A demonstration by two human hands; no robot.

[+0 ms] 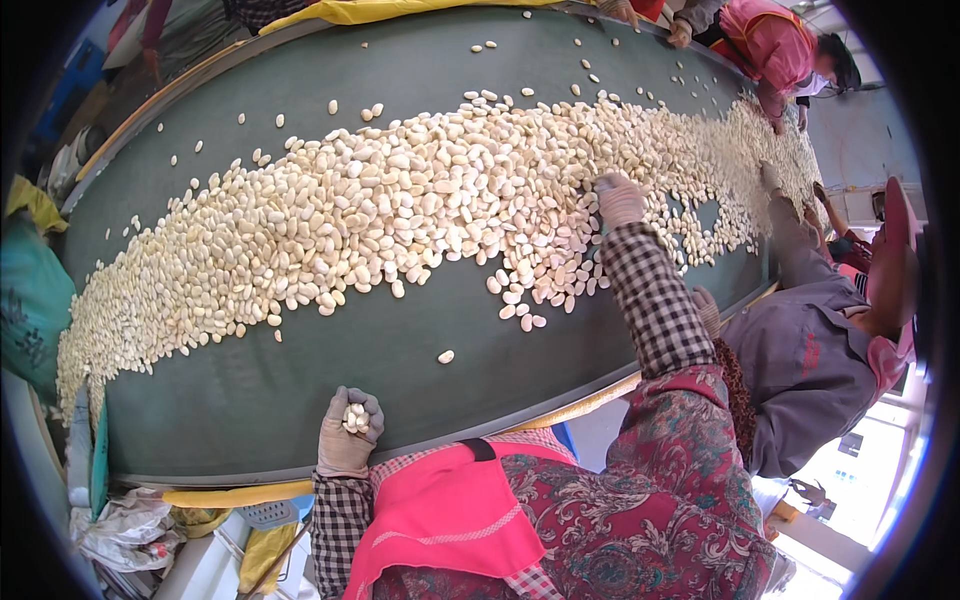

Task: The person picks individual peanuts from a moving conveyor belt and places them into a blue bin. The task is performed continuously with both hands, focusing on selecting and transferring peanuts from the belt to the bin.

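A long band of white beans lies across a dark green conveyor belt. Near the belt's front edge, my left hand, in a pale glove with grey fingers, is cupped palm up around several white beans. My right hand, gloved the same way, reaches into the bean band right of centre, its fingertips among the beans. Whether it grips any bean cannot be seen. One bean lies apart on the belt between my two hands. Both my forearms wear black-and-white checked sleeves.
Close on my right stands a co-worker in a grey jacket, one arm over the beans. Another in pink leans in at the far right. Yellow padding lines the near edge. A green sack is at the left, plastic bags below.
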